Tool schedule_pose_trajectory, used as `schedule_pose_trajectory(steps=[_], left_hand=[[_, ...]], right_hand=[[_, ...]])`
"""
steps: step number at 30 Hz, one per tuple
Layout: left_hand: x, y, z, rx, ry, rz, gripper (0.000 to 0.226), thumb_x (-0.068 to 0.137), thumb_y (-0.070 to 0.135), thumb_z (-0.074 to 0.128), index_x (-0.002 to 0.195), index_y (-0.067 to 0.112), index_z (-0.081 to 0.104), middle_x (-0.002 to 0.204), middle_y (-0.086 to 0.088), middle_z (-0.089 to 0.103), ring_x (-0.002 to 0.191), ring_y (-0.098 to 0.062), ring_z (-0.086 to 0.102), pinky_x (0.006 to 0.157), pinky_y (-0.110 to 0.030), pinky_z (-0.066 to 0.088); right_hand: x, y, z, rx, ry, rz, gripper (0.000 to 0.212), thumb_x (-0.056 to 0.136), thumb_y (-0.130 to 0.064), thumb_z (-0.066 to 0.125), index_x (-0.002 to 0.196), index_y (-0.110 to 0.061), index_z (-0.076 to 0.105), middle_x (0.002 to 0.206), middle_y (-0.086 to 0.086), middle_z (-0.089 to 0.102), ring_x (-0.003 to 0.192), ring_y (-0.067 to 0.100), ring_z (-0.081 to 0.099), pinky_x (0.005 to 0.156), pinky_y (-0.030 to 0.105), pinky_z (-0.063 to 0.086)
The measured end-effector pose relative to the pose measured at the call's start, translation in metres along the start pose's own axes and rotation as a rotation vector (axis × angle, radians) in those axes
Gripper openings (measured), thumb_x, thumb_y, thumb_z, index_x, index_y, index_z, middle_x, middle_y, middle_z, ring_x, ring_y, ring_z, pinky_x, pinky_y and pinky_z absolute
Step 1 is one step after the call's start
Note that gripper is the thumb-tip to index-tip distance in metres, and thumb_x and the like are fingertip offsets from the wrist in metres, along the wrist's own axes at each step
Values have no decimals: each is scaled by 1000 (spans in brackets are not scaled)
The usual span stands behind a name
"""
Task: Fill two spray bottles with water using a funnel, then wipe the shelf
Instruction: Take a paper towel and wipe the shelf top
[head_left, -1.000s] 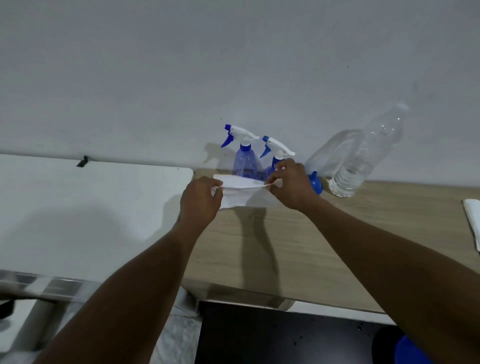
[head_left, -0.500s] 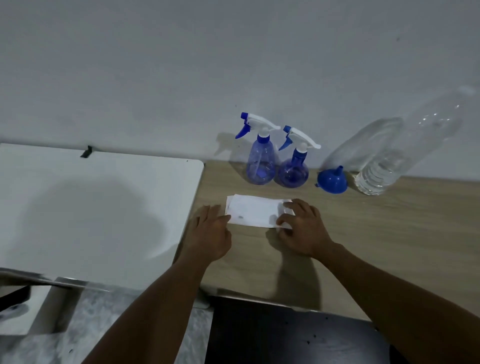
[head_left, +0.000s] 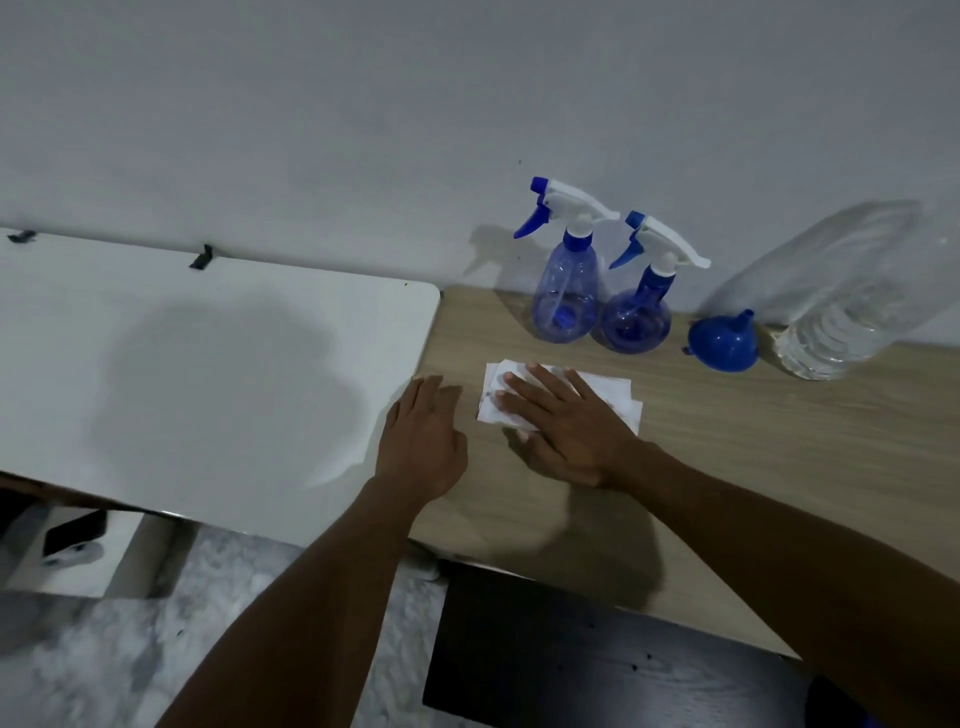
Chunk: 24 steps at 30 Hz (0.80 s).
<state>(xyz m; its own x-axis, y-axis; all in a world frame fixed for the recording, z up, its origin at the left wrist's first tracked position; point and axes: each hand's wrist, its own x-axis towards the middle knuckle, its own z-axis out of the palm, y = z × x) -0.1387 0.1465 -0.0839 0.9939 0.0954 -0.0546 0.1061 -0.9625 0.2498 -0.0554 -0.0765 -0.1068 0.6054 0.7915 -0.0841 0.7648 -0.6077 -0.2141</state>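
1. Nearest, the left hand (head_left: 423, 441) lies flat and empty on the wooden shelf (head_left: 753, 447) at its left edge, beside the white table (head_left: 208, 374). Half a second ago it touched the tissue's left edge; now it is clear of it, fingers loosely extended.

2. Just beside it, the right hand (head_left: 563, 423) lies palm-down on the white tissue (head_left: 618, 397), fingers spread and pressing rather than pinching. A second ago both hands held the tissue up in front of the bottles; now it lies folded flat on the shelf under one palm.

3. This suggests the folding is finished and the wiping step is starting, with the right hand ready to push the tissue across the wood.

4. Farther back, against the wall, the two spray bottles (head_left: 597, 296) stand upright and touching, trigger heads fitted. How full they are I cannot tell.

5. To their right the blue funnel (head_left: 723, 345) rests mouth-down, and beyond it stands the clear water bottle (head_left: 831, 332), water showing in its lower part.
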Motion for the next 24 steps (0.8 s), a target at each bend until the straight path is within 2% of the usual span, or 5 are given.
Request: schedule_pose_trajectory(steps=[3,6,11,17,24], left_hand=[[-1,-3,-1,4,3,7,60,89,22,56,147,17,42,156,-12,37,147,-32,29,116,-49,33],[-2,-5,-4,27,2,22,60,87,21,56,146,16,42,155,-12,38,146,-32,29,116,-48,34],[-1,3,-8,-4,15,40,59,87,19,54,145,14,45,153,-14,42,144,-33,34,114,-49,37],[-1,18,-3,-31,46,76,61,84,33,36,139,12,53,143,-14,53,135,-33,45,112,-48,38],[0,51,3,-38,7,107,60,85,33,39,141,17,52,143,-7,53,132,-28,47,111,-46,39]], right_hand=[[8,8,-1,-47,-85,-105,66,102,-61,15,159,-29,6,167,-5,-1,153,13,-10,124,47,-2],[26,12,-7,14,-119,6,75,97,-70,6,159,-29,4,167,-6,-5,153,11,-12,124,48,-1],[45,10,-24,-28,165,-50,63,100,-51,20,147,-18,47,157,5,39,148,26,29,117,41,21],[21,32,-5,22,-24,45,62,103,-54,15,159,-28,8,168,-4,0,154,15,-5,124,47,4],[-36,57,-19,29,67,146,59,102,-48,15,158,-27,20,167,-2,15,154,16,9,124,43,14]])
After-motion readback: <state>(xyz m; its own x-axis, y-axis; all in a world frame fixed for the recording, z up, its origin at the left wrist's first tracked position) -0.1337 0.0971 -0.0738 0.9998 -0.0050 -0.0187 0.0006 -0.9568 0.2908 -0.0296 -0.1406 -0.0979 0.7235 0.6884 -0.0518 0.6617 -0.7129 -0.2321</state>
